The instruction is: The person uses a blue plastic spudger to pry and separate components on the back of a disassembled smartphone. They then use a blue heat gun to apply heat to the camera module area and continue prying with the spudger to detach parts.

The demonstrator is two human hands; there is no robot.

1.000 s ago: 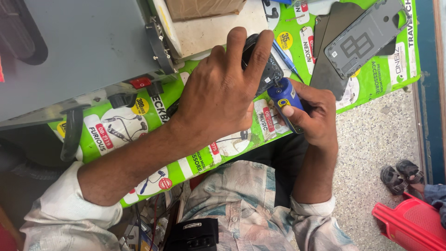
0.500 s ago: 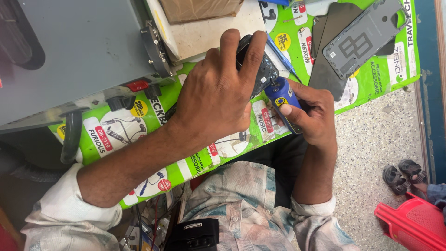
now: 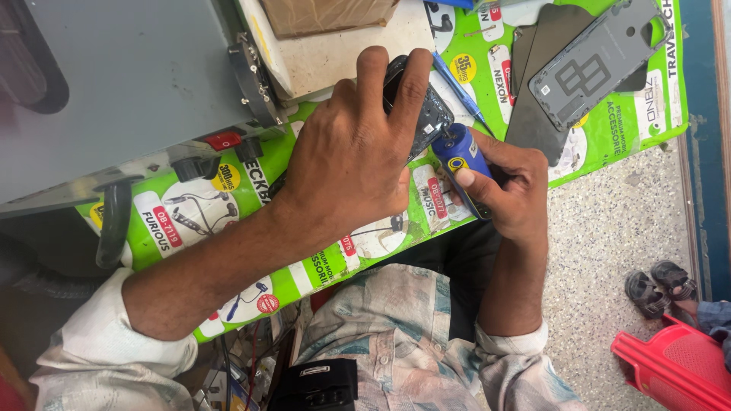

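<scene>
The left hand (image 3: 350, 164) still presses the dark phone (image 3: 417, 106) onto the green mat (image 3: 190, 221), though its fingers now lie closer together over it. The right hand (image 3: 510, 186) keeps pinching the blue screwdriver (image 3: 461, 164), tip at the phone's lower edge, barely shifted.

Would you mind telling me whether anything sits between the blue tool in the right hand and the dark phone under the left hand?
Nothing visible does. The right hand holds the blue tool with its upper end against the edge of the dark phone, which the left hand presses from above; the contact point itself is partly hidden.
</scene>
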